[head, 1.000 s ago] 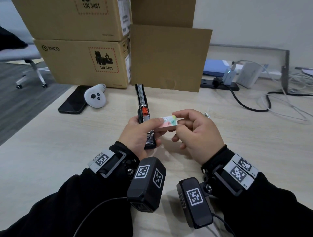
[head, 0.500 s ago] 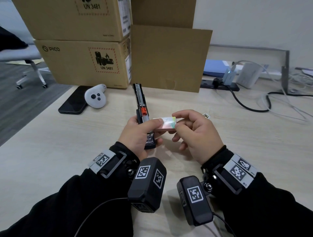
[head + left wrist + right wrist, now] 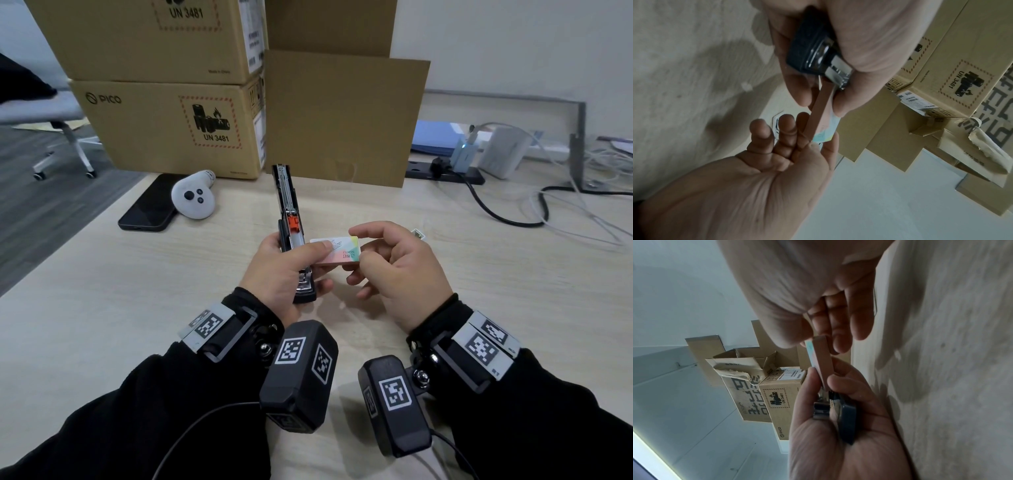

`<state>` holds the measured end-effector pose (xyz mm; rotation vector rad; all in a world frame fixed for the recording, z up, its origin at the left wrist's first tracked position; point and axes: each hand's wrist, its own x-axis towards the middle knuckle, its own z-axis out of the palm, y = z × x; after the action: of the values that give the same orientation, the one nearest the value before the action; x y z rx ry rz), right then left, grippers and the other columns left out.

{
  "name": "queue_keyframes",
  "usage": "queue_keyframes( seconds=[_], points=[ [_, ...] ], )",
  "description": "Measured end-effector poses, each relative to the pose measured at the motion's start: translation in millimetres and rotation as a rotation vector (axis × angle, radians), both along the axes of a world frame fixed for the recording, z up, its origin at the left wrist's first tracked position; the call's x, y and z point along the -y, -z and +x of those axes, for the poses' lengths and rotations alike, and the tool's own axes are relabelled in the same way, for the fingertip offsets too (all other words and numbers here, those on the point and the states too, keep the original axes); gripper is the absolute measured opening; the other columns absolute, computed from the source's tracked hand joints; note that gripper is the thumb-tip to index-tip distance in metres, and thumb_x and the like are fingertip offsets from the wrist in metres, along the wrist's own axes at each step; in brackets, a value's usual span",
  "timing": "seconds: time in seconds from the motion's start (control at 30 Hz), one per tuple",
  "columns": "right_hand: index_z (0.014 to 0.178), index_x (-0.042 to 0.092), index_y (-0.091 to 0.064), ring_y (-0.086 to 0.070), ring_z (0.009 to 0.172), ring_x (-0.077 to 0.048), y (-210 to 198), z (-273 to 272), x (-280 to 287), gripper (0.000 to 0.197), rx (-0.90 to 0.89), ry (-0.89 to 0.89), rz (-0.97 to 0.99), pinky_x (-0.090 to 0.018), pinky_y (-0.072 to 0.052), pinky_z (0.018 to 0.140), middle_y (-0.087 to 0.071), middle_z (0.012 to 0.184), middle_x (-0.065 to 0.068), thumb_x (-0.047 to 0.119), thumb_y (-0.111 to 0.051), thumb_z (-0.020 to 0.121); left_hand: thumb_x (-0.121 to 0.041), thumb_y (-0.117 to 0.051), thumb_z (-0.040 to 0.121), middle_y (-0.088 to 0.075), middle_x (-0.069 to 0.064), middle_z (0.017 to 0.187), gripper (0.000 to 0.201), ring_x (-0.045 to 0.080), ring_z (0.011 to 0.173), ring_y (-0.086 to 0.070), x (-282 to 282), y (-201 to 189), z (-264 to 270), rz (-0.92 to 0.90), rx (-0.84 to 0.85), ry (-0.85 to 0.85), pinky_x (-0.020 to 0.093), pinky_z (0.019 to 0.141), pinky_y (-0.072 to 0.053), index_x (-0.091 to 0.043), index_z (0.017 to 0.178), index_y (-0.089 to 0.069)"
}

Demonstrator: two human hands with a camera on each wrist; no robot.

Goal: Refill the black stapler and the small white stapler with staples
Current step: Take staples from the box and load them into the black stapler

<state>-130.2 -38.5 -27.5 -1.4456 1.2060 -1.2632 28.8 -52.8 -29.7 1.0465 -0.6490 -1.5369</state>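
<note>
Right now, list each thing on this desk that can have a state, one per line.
black stapler: opened out, staple channel exposed, gripped by the left hand.
staple box: shut, pinched at both ends by the left hand and right hand.
phone: flat, screen dark.
white controller: lying beside the phone.
charger: plugged in, light on.

Pale wood-grain desk (image 3: 102,308). Stacked cardboard boxes (image 3: 164,126) at 11 o'clock, white wall (image 3: 513,44) behind. Grey floor (image 3: 30,192) and office chair (image 3: 58,137) at 10 o'clock. Cables (image 3: 513,212) at 2 o'clock.
</note>
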Motion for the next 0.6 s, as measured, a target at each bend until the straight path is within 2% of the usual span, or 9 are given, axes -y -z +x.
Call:
queue_keyframes(
  seconds=[0.1,0.17,0.27,0.37,0.43,0.5,0.53,0.6],
  points=[
    [0.104,0.020,-0.068,-0.069,0.062,-0.014,1,0,0,0.033,0.030,-0.008,0.001,-0.028,-0.052,0.048,-0.071,0.073,-0.005,-0.005,-0.050,0.091,-0.003,-0.074,0.084,-0.076,0.018,0.096,0.034,0.023,0.071,-0.076,1,1,0,-0.009,0.000,0.002,0.028,0.047,-0.053,-0.014,0.108,-0.052],
    [0.105,0.019,-0.068,-0.067,0.061,-0.015,2,-1,0,0.030,0.077,-0.034,-0.002,-0.028,-0.051,0.046,-0.071,0.073,-0.005,-0.005,-0.053,0.092,-0.004,-0.074,0.084,-0.077,0.012,0.086,0.032,0.020,0.069,-0.076,2,2,1,-0.022,-0.004,0.010,0.028,0.047,-0.052,-0.013,0.106,-0.053],
    [0.108,0.017,-0.066,-0.064,0.058,-0.016,2,-1,0,0.026,0.156,-0.140,0.014,-0.027,-0.050,0.042,-0.065,0.078,-0.012,-0.003,-0.060,0.094,-0.005,-0.074,0.084,-0.075,0.007,0.077,0.028,0.016,0.060,-0.073,2,2,2,-0.033,-0.020,0.024,0.027,0.046,-0.051,-0.012,0.104,-0.055],
    [0.110,0.018,-0.065,-0.062,0.052,-0.018,5,1,0,0.031,0.195,-0.197,0.065,-0.025,-0.048,0.039,-0.061,0.068,-0.001,-0.006,-0.064,0.091,-0.004,-0.072,0.085,-0.068,0.011,0.080,0.026,0.018,0.052,-0.067,2,3,1,-0.042,-0.020,0.035,0.027,0.044,-0.050,-0.010,0.104,-0.055],
    [0.114,0.022,-0.065,-0.062,0.051,-0.020,7,3,1,0.038,0.159,-0.224,0.085,-0.027,-0.050,0.041,-0.062,0.066,-0.001,-0.005,-0.068,0.087,-0.003,-0.072,0.085,-0.064,0.012,0.077,0.025,0.022,0.052,-0.063,1,4,0,-0.055,-0.024,0.050,0.028,0.044,-0.048,-0.009,0.103,-0.055],
    [0.118,0.031,-0.064,-0.062,0.057,-0.023,9,5,2,0.049,0.120,-0.237,0.065,-0.035,-0.055,0.053,-0.062,0.067,-0.005,0.001,-0.077,0.082,-0.004,-0.076,0.080,-0.061,0.013,0.077,0.035,0.025,0.057,-0.060,1,4,-1,-0.062,-0.031,0.067,0.030,0.049,-0.047,-0.009,0.108,-0.056],
    [0.120,0.037,-0.063,-0.059,0.061,-0.026,11,4,3,0.055,0.097,-0.232,0.056,-0.038,-0.055,0.058,-0.059,0.067,-0.007,0.007,-0.080,0.078,-0.006,-0.078,0.075,-0.060,0.013,0.078,0.042,0.027,0.059,-0.060,1,4,-2,-0.067,-0.035,0.077,0.031,0.051,-0.047,-0.009,0.111,-0.056],
    [0.121,0.047,-0.060,-0.052,0.063,-0.025,13,4,3,0.061,0.035,-0.222,0.056,-0.034,-0.047,0.060,-0.055,0.069,-0.012,0.017,-0.081,0.072,-0.009,-0.078,0.071,-0.062,0.013,0.079,0.051,0.027,0.060,-0.063,0,3,-2,-0.075,-0.046,0.099,0.033,0.052,-0.050,-0.008,0.117,-0.056]
  ],
)
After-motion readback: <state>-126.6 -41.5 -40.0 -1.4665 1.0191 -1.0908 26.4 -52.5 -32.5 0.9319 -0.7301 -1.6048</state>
